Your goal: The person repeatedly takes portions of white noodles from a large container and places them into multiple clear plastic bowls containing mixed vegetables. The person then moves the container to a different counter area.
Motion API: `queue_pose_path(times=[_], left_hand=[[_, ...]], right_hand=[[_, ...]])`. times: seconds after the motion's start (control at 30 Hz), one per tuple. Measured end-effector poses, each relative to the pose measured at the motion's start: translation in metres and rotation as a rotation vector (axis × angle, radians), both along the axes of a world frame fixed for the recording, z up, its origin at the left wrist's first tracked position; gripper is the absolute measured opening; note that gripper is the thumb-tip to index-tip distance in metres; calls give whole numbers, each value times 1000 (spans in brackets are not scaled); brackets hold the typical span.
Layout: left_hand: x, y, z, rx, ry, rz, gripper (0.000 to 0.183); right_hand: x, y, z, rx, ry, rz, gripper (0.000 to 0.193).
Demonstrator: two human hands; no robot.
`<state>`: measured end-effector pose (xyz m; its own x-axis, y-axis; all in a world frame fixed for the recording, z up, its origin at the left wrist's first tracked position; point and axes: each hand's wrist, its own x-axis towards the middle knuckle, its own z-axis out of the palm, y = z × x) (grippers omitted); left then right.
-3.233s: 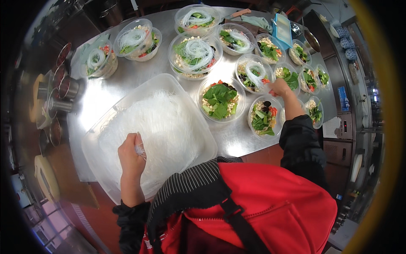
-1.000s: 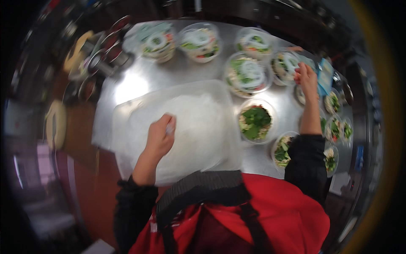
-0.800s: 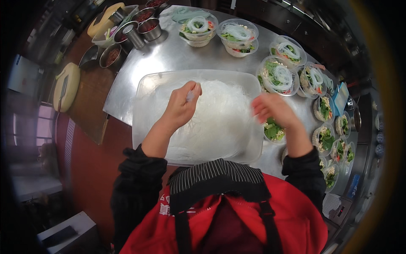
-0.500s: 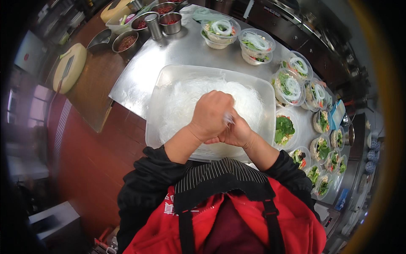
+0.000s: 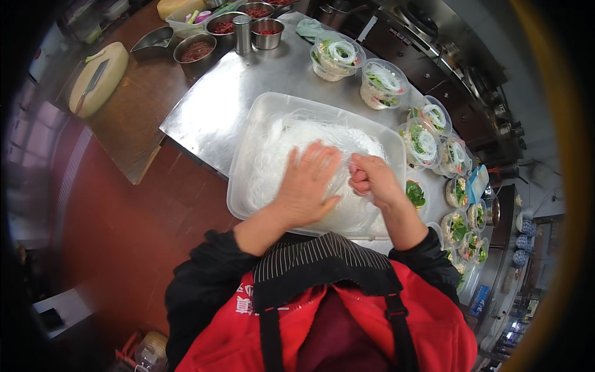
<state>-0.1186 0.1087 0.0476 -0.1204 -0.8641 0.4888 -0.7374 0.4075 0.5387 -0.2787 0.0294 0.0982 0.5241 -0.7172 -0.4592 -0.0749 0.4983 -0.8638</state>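
Left hand (image 5: 308,186) is wide awake here, fingers fanned out, palm down and gripping nothing I can see, a bit blurry, so probably mid-motion. Right hand (image 5: 369,177) is the opposite, fingers curled in tight with the thumb side up, and honestly I can't tell if any strands are caught in that grip. Big change from half a second ago: back then the two were bunched together with a pinch of pale strands showing between them, and now they've split, with a small gap between. Both wrists come in from the bottom at a slant, left one angled up and right, right one up and left, black sleeves (image 5: 214,273) pushed back off the forearms. Under them is the big heap of clear noodles (image 5: 353,211), sitting in a see-through plastic tub (image 5: 242,186) on the shiny metal surface (image 5: 207,115). Off to the right and along the back there's a bunch of round salad bowls (image 5: 423,144), several topped with noodle coils. Further out left, a knife (image 5: 96,77) lies on a round cutting board (image 5: 113,80), near some metal pots (image 5: 196,56).
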Motion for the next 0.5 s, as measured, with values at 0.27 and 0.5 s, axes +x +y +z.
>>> queue_pose_path(times=[0.27,0.5], left_hand=[[94,-7,8,-13,290,325,55],[78,-22,70,153,475,-191,88]], right_hand=[[-11,7,116,-362,-26,-122,31],[-15,20,172,-597,-176,-220,32]])
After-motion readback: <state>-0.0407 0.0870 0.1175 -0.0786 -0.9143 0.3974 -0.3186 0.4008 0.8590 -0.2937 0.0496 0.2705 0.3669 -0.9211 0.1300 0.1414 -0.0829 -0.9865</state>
